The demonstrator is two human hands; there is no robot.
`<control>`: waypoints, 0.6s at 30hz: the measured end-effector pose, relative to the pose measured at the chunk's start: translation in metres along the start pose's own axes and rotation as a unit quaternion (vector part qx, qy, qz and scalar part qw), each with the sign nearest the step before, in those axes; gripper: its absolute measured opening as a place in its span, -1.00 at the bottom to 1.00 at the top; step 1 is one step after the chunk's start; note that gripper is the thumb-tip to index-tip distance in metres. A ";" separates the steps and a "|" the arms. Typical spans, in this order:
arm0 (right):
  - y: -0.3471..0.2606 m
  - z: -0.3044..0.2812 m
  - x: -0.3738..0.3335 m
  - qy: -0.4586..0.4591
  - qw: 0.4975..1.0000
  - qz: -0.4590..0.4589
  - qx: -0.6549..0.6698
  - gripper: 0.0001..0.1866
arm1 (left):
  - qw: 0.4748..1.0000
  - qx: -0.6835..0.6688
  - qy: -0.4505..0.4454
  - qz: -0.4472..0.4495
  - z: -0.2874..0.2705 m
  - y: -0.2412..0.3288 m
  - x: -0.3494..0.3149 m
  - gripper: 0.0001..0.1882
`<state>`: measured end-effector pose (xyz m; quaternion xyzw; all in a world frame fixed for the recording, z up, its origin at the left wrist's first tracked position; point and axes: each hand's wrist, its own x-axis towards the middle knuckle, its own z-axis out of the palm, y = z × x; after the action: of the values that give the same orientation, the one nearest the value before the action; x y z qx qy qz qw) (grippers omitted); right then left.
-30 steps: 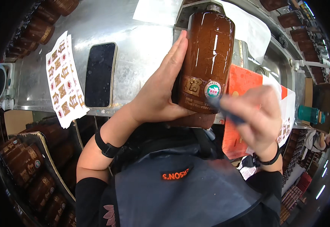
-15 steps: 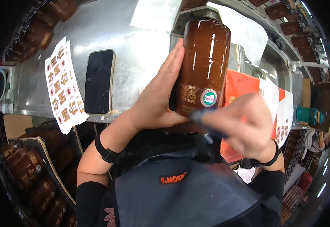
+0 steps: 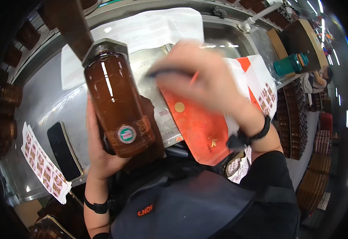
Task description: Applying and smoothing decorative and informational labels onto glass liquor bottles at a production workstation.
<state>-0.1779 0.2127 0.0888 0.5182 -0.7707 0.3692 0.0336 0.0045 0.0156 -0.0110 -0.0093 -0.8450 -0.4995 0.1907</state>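
Observation:
A glossy brown bottle (image 3: pixel 116 95) leans over the metal bench with a round green-and-white sticker (image 3: pixel 126 134) near its base. Its neck points away from me, against a hexagonal metal holder (image 3: pixel 118 46). My left hand (image 3: pixel 101 157) is closed round the bottle's left side and lower end, with the far fingers partly hidden behind it. Right of the bottle and apart from it, my right hand (image 3: pixel 202 77) is smeared by motion. Its fingers are curled round a slim dark tool (image 3: pixel 170 73); a small orange bit shows beside it, and the tool's exact kind is unclear.
A phone (image 3: pixel 64 151) and printed sticker sheets (image 3: pixel 42 167) lie to the left. An orange-red box (image 3: pixel 200 131) sits under my right forearm. White sheeting (image 3: pixel 158 28) covers the bench's far part, beside a sink (image 3: pixel 226 34). A teal container (image 3: pixel 287 65) stands far right.
My view has swung to the right. The sticker on the bottle now sits more centred on the side facing me. My right hand has moved from the bottle's lower end away to the upper right.

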 end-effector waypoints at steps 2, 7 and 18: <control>0.042 -0.037 -0.006 0.015 0.977 0.201 0.066 -0.77 | 0.997 -0.072 0.015 -0.029 0.002 -0.003 -0.001 0.31; 0.117 -0.128 -0.085 0.025 0.929 0.349 0.124 -0.65 | 1.000 -0.012 0.009 -0.016 -0.003 -0.003 -0.002 0.32; 0.109 -0.135 -0.170 -0.197 0.859 0.450 -0.142 -0.63 | 0.995 -0.087 0.024 -0.034 -0.001 -0.001 -0.006 0.28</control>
<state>-0.2341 0.4460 0.0545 0.1664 -0.9545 0.1210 -0.2161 0.0098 0.0158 -0.0133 0.0144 -0.7936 -0.5771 0.1923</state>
